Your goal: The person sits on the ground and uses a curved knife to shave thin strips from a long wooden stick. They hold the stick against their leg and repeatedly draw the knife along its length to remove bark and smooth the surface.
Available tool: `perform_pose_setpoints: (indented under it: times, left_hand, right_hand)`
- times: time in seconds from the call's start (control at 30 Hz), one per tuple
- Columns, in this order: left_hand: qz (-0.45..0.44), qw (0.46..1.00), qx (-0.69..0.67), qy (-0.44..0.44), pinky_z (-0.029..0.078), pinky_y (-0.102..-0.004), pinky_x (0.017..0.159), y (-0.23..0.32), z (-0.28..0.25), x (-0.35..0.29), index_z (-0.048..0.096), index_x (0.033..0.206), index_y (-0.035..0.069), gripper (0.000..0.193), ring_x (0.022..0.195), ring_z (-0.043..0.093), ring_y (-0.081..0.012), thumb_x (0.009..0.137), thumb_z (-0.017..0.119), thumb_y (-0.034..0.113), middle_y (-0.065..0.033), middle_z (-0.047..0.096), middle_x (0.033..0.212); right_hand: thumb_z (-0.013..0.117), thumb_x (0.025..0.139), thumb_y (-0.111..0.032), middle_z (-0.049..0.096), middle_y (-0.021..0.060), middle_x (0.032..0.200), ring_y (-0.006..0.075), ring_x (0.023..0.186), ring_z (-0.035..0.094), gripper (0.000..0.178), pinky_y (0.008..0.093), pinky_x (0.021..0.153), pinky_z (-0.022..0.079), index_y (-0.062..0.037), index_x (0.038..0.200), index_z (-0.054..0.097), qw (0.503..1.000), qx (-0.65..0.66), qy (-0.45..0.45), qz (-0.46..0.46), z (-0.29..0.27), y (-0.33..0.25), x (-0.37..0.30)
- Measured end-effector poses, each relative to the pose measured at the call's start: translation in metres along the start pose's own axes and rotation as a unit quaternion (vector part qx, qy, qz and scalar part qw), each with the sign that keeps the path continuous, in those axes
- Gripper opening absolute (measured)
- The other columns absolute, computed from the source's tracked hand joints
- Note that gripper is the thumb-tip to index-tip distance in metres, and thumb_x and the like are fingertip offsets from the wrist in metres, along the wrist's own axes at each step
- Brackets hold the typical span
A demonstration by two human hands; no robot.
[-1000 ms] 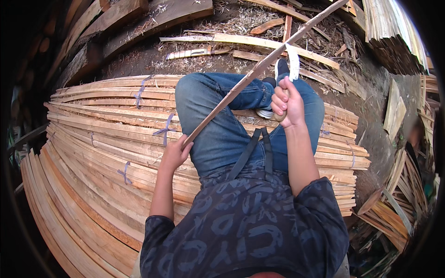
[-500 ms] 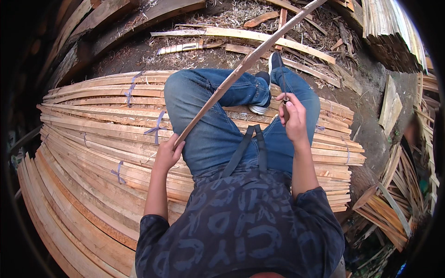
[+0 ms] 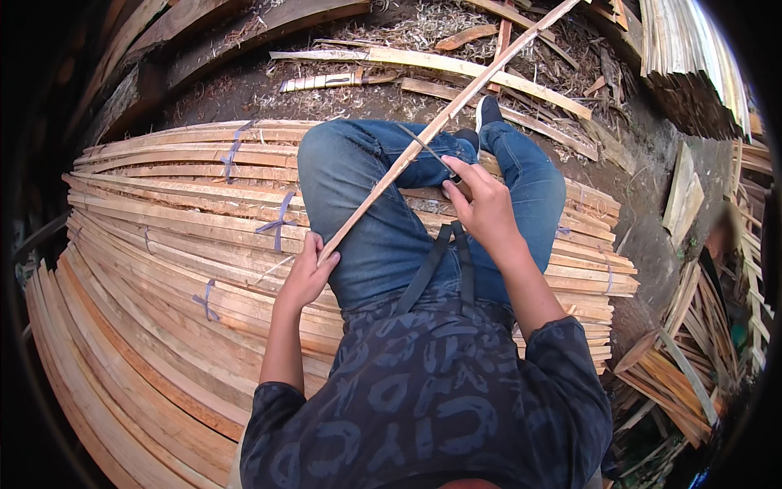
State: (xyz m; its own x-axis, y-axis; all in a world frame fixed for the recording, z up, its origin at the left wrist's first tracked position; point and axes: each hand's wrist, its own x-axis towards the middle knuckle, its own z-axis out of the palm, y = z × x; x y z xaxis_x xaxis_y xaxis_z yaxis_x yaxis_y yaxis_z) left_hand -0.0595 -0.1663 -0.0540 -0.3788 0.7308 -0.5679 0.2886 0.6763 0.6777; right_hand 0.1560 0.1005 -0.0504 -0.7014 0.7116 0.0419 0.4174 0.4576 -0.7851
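My left hand (image 3: 306,270) is closed around the near end of a long, thin wooden strip (image 3: 379,186), thumb on top. The strip slants up and to the right, over my jeans and past my feet. In my right hand (image 3: 487,204) is a slim knife (image 3: 439,158), its handle mostly hidden by my fingers. The dark narrow blade points up-left and crosses the strip about midway between my left hand and my shoes. Whether the edge touches the wood I cannot tell.
I sit on bundles of wooden slats (image 3: 179,236) tied with purple strips (image 3: 278,222). Ahead, wood shavings, loose slats (image 3: 481,73) and a pale banded tool (image 3: 326,81) lie on the ground. Stacked boards (image 3: 692,65) stand far right; split wood (image 3: 664,383) lies right.
My right hand has moved left and turned, bringing the knife blade from upright beside the strip to across it. The strip has shifted slightly right with my left hand still holding it.
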Motion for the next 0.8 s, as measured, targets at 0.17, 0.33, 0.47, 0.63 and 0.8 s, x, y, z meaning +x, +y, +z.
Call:
perform_pose_setpoints:
  times: [0.17,0.33,0.47,0.63,0.8]
  left_hand:
    - [-0.034,0.999,0.019,0.000,0.044,-0.0407,0.069,0.009,-0.002,0.002,0.033,0.098,0.008,0.038,0.072,0.054,-0.0324,0.091,0.065,0.027,-0.0169,0.050,0.077]
    - [-0.031,0.999,0.040,-0.002,0.043,-0.0403,0.068,0.011,-0.007,0.008,0.033,0.093,0.008,0.040,0.069,0.050,-0.0305,0.090,0.067,0.030,-0.0150,0.047,0.076]
    - [-0.017,0.999,0.019,-0.030,0.041,-0.0363,0.065,0.001,-0.013,0.015,0.035,0.089,0.007,0.041,0.067,0.044,-0.0237,0.089,0.068,0.032,-0.0104,0.043,0.074]
    - [-0.042,0.995,-0.010,-0.085,0.039,-0.0307,0.064,-0.001,-0.021,0.020,0.035,0.088,0.009,0.039,0.070,0.040,-0.0149,0.091,0.067,0.032,-0.0040,0.040,0.073]
    - [-0.056,0.992,-0.030,-0.107,0.038,-0.0288,0.065,0.001,-0.025,0.022,0.036,0.088,0.010,0.038,0.070,0.038,-0.0133,0.092,0.067,0.032,-0.0017,0.039,0.074]
  right_hand:
    - [0.071,0.085,-0.019,0.070,0.0144,0.087,0.0343,0.077,0.068,0.031,0.0426,0.069,0.054,-0.0073,0.114,0.064,0.994,-0.059,0.074,0.050,-0.007,0.005,0.001]
    - [0.061,0.094,-0.021,0.066,0.0213,0.081,0.0430,0.076,0.064,0.024,0.0500,0.065,0.049,0.0000,0.106,0.058,0.996,-0.027,-0.007,0.090,0.002,0.002,-0.005]
    - [0.060,0.095,-0.024,0.066,0.0190,0.076,0.0431,0.070,0.064,0.025,0.0503,0.061,0.049,-0.0021,0.103,0.053,0.996,-0.010,-0.058,0.067,0.011,-0.003,-0.010]
    - [0.060,0.095,-0.028,0.064,0.0169,0.067,0.0413,0.064,0.064,0.025,0.0504,0.055,0.049,-0.0045,0.096,0.053,0.994,-0.070,-0.060,0.057,0.017,-0.003,-0.013]
    - [0.059,0.096,-0.029,0.062,0.0187,0.064,0.0412,0.062,0.063,0.026,0.0498,0.053,0.048,-0.0041,0.092,0.052,0.994,-0.092,-0.044,0.047,0.002,0.014,-0.011]
